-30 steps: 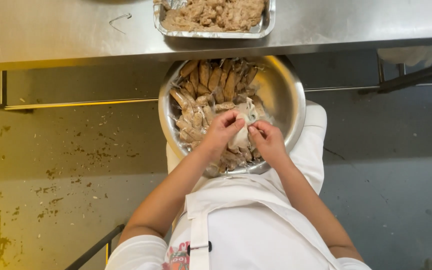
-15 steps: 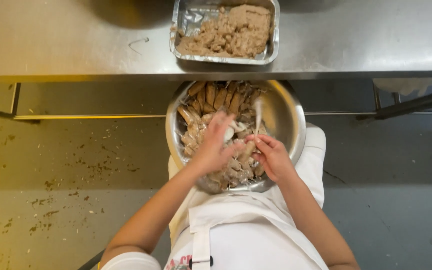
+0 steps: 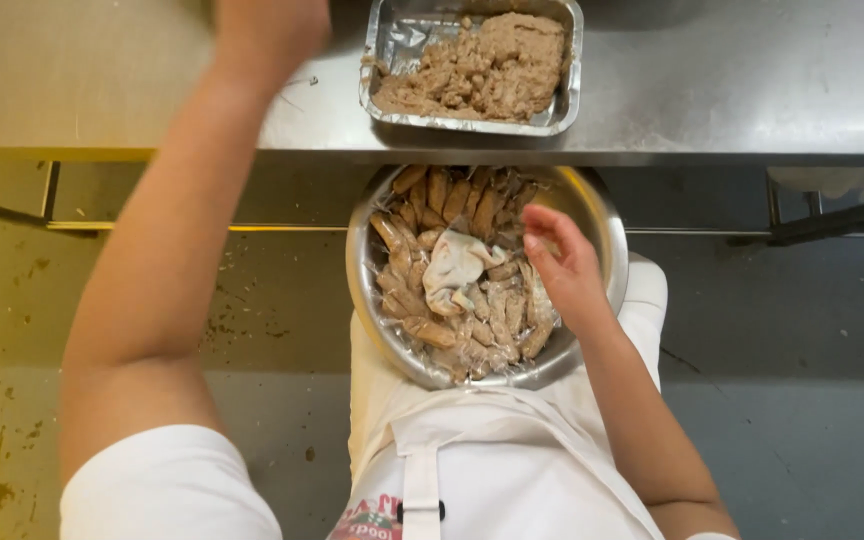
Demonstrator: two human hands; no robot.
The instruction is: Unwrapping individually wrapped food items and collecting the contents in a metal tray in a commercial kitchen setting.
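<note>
Loosely curled and holding nothing, my right hand [image 3: 564, 262] hovers over the round steel bowl [image 3: 592, 205] of wrapped brown rolls [image 3: 452, 195] on my lap. My left hand [image 3: 270, 28] reaches far over the steel counter [image 3: 752, 80], left of the foil tray of brown paste [image 3: 472, 70]; its grip I cannot tell.

A foil tray [image 3: 392, 70] of brown minced filling [image 3: 487, 65] sits on the stainless steel bench [image 3: 732, 80], close to its front edge. Under the bench runs a metal rail [image 3: 192, 226]. The floor [image 3: 62, 300] is yellowish and spattered on one side, grey on the other. A white apron [image 3: 512, 480] covers the lap.
</note>
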